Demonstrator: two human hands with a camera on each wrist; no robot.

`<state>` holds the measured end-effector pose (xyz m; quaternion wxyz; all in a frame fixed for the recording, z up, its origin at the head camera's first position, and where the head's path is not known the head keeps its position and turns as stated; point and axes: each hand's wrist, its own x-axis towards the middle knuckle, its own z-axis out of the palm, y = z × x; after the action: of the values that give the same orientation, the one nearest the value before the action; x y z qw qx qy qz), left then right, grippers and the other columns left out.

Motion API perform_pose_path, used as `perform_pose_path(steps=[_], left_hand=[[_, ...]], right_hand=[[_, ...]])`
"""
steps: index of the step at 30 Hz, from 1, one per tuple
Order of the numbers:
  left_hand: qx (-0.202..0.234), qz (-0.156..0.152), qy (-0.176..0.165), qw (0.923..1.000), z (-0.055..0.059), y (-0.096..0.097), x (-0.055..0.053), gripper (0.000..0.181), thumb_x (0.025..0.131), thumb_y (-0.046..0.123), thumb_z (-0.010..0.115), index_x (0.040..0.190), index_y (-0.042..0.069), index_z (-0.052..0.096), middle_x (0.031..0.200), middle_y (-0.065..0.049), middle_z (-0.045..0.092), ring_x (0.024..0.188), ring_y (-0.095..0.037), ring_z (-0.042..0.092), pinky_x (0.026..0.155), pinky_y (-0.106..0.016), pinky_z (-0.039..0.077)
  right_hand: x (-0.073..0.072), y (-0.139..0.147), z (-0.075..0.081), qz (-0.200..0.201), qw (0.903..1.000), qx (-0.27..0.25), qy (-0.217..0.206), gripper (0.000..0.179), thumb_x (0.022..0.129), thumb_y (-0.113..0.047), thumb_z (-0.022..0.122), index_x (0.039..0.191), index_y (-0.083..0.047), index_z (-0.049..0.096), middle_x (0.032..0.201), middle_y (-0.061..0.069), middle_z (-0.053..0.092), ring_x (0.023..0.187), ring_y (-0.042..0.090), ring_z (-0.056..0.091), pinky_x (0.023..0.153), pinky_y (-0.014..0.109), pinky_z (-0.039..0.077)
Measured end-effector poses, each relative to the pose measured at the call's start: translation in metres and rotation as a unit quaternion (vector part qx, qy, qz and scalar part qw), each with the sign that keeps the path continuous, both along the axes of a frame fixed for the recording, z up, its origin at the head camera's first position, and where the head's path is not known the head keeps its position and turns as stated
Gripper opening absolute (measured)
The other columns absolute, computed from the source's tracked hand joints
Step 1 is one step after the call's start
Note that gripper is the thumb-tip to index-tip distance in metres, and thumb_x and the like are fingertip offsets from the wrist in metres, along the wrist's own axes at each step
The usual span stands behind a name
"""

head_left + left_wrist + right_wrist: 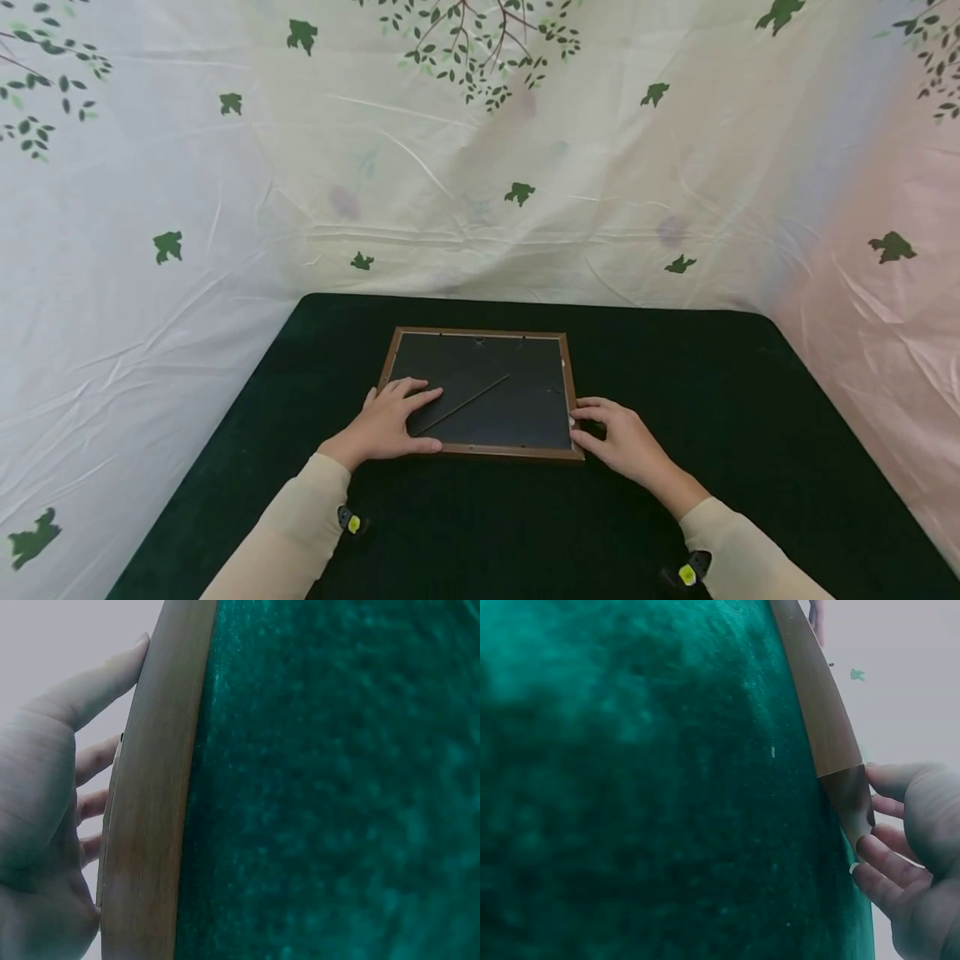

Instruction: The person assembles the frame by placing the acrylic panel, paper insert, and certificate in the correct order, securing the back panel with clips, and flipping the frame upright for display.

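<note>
A picture frame (480,452) with a brown wooden border lies back side up on the dark green cloth. Its dark backing board (510,417) shows a thin diagonal strip (472,402) and small dark tabs along the border. My left hand (390,421) rests spread over the near left corner, fingers on the backing and thumb at the near edge. In the left wrist view its thumb lies along the wooden edge (154,795). At the near right corner my right hand (618,437) grips the frame's side, thumb and bent fingers at the wood (829,735).
Dark green cloth (712,400) covers the table beneath the frame. Pale fabric walls (420,217) with green leaf and bird prints stand behind the table and on both sides. Each sleeve carries a small dark wrist device with a yellow-green mark.
</note>
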<state>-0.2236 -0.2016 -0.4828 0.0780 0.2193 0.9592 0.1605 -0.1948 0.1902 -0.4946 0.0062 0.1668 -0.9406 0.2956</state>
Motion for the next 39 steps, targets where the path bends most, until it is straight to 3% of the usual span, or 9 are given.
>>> perform_pose_path(steps=[10, 22, 27, 32, 39], left_hand=[[0.007, -0.001, 0.008, 0.9999, -0.005, -0.003, 0.000, 0.091, 0.070, 0.081, 0.057, 0.147, 0.035, 0.039, 0.152, -0.002, 0.032, 0.140, -0.033, 0.022, 0.105, -0.071, 0.013], [0.006, -0.001, 0.002, 1.0000, -0.003, -0.005, 0.001, 0.090, 0.071, 0.081, 0.057, 0.147, 0.036, 0.039, 0.153, 0.000, 0.031, 0.142, -0.032, 0.020, 0.106, -0.070, 0.012], [0.003, -0.001, -0.001, 1.0000, -0.003, -0.005, 0.001, 0.090, 0.071, 0.080, 0.058, 0.147, 0.036, 0.038, 0.153, 0.000, 0.030, 0.142, -0.032, 0.020, 0.106, -0.070, 0.012], [0.002, -0.006, 0.003, 1.0000, -0.004, -0.004, -0.001, 0.089, 0.072, 0.080, 0.057, 0.147, 0.036, 0.038, 0.153, 0.000, 0.030, 0.142, -0.031, 0.020, 0.106, -0.069, 0.013], [0.009, -0.009, -0.003, 0.9999, -0.004, -0.006, -0.003, 0.089, 0.071, 0.080, 0.057, 0.147, 0.037, 0.038, 0.154, 0.001, 0.029, 0.142, -0.031, 0.019, 0.106, -0.070, 0.012]], right_hand=[[0.001, 0.000, -0.005, 0.012, 0.9994, 0.026, 0.022, 0.042, 0.087, -0.043, 0.070, 0.122, -0.020, 0.066, 0.138, 0.006, 0.050, 0.126, 0.030, 0.047, 0.094, 0.054, 0.045], [-0.002, -0.002, -0.003, 0.056, 0.9914, 0.090, 0.077, 0.043, 0.088, -0.041, 0.069, 0.123, -0.017, 0.064, 0.134, 0.006, 0.053, 0.123, 0.025, 0.050, 0.095, 0.048, 0.046], [-0.011, 0.001, 0.004, 0.084, 0.9913, 0.088, 0.049, 0.034, 0.091, -0.036, 0.066, 0.119, -0.017, 0.065, 0.129, 0.005, 0.057, 0.118, 0.024, 0.055, 0.093, 0.047, 0.048], [-0.035, 0.010, 0.012, 0.095, 0.9946, 0.038, 0.018, 0.021, 0.092, -0.024, 0.067, 0.112, -0.021, 0.071, 0.117, -0.002, 0.062, 0.108, 0.019, 0.059, 0.089, 0.045, 0.050], [-0.060, 0.013, 0.007, 0.105, 0.9934, -0.015, -0.042, 0.012, 0.088, -0.029, 0.071, 0.099, -0.029, 0.076, 0.112, -0.004, 0.056, 0.101, 0.017, 0.053, 0.082, 0.039, 0.047]])
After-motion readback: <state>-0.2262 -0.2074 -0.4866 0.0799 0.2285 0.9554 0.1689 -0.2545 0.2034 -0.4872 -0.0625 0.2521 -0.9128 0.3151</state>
